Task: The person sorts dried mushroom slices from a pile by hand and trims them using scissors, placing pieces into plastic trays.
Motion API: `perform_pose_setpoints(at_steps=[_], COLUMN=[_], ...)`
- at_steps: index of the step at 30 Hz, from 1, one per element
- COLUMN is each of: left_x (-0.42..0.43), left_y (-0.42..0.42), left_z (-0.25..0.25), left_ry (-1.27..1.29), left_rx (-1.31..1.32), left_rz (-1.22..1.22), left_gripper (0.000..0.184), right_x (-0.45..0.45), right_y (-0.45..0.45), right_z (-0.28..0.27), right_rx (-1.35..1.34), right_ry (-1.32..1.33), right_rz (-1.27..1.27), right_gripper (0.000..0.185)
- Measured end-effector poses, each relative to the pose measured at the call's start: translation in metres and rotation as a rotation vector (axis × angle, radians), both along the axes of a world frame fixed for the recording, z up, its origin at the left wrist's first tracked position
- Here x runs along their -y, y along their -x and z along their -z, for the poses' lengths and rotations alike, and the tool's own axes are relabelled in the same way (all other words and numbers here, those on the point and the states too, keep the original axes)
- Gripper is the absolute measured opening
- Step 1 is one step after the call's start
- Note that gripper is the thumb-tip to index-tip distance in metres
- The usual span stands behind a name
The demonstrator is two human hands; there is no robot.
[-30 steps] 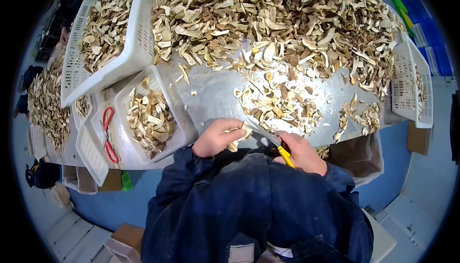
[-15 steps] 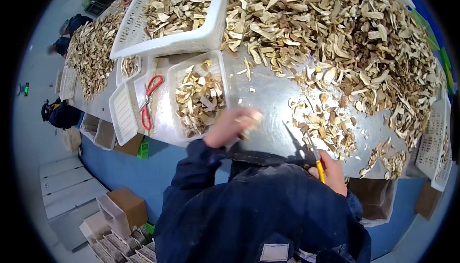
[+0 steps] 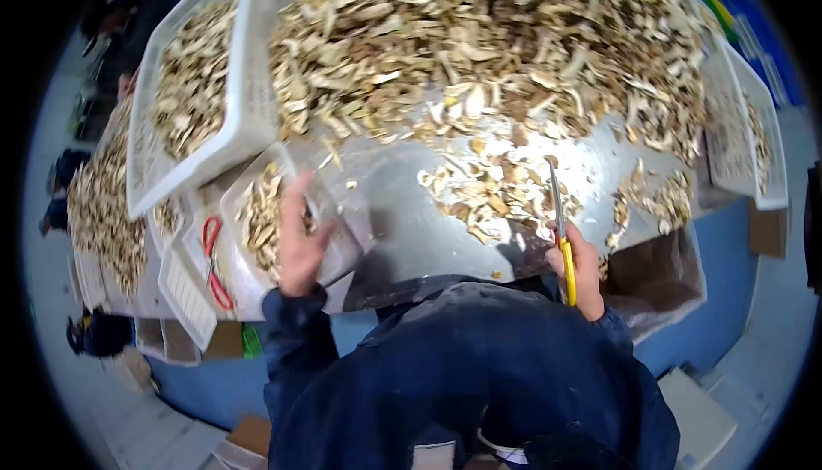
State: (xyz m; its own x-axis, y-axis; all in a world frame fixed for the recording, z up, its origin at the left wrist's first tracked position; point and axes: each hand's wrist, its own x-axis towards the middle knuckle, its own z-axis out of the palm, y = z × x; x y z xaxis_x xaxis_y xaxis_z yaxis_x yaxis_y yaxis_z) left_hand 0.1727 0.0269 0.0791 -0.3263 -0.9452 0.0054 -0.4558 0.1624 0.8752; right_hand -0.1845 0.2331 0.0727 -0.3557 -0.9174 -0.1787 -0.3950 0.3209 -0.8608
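One pair of scissors is filling the right hand at the counter's near edge, seemingly freeing the widespread left hand.

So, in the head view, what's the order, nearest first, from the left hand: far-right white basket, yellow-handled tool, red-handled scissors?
From the left hand:
1. Red-handled scissors: just to its left.
2. Yellow-handled tool: off to the right, in the right hand.
3. Far-right white basket: beyond the right hand.
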Motion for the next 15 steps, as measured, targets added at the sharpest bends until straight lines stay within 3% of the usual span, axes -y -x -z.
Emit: perform_pose_setpoints(at_steps=[2, 5, 9, 12, 13, 15], left_x=[-0.012, -0.009, -0.038, -0.067, -0.072, -0.087], left_y=[0.044, 0.102, 0.153, 0.193, 0.207, 0.240], left_z=[0.025, 0.059, 0.069, 0.055, 0.056, 0.054], left_ry=[0.157, 0.214, 0.445, 0.573, 0.575, 0.530], left_rx=[0.070, 0.184, 0.240, 0.324, 0.231, 0.312], left_rz=[0.254, 0.203, 0.514, 0.691, 0.703, 0.765], left_gripper=[0.078, 0.090, 0.108, 0.101, 0.100, 0.096], right_x=[-0.010, -0.022, -0.041, -0.060, -0.066, -0.076], right_y=[0.002, 0.002, 0.016, 0.028, 0.032, 0.038], right_z=[0.005, 0.002, -0.009, -0.014, -0.015, -0.019], right_rx=[0.098, 0.240, 0.296, 0.293, 0.306, 0.250], right_ry=[0.100, 0.214, 0.349, 0.380, 0.388, 0.412], right_rz=[0.139, 0.308, 0.511, 0.632, 0.669, 0.715], right_gripper=[0.037, 0.039, 0.041, 0.042, 0.042, 0.048])
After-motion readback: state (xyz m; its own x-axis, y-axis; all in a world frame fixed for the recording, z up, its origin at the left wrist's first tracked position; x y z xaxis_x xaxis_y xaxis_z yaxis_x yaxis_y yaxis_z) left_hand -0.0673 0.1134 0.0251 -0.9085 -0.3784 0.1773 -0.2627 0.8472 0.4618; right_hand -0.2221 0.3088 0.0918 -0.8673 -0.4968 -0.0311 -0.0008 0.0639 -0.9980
